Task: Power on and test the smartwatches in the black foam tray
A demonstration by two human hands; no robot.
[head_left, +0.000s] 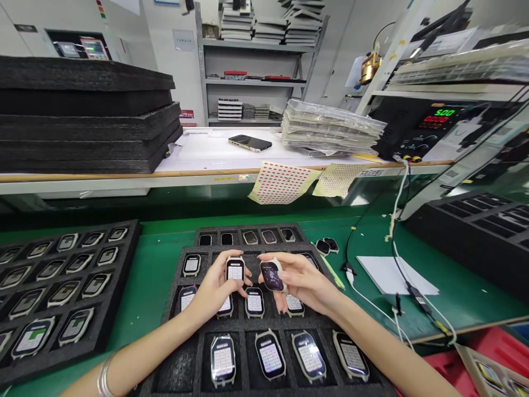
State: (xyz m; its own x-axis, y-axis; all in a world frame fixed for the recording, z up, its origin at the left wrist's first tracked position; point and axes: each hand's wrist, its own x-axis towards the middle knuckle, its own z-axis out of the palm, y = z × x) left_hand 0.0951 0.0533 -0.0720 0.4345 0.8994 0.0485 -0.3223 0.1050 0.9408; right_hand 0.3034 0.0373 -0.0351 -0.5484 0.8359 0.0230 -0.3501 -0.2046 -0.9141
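Note:
My left hand [225, 281] is closed around a smartwatch body [235, 270] whose lit screen shows a white grid. In my right hand [303, 278] is another smartwatch [272, 275], tilted, with a dark purplish picture on its screen. Both are held above a black foam tray [194, 325] with square pockets. Several strapless watches sit in those pockets, among them a lit one [254, 302] just below my hands and another [223, 359] in the front row. The front-left pocket holds no watch. My hands and forearms hide part of the middle rows.
At left lies a second foam tray [103, 325] of watches. Two loose watches [326, 246], a green pen-like stick [334, 273], white paper [397, 275] and cables [413, 292] lie to the right. A shelf [198, 177] crosses behind, bearing foam stacks [82, 121] and a phone [250, 143].

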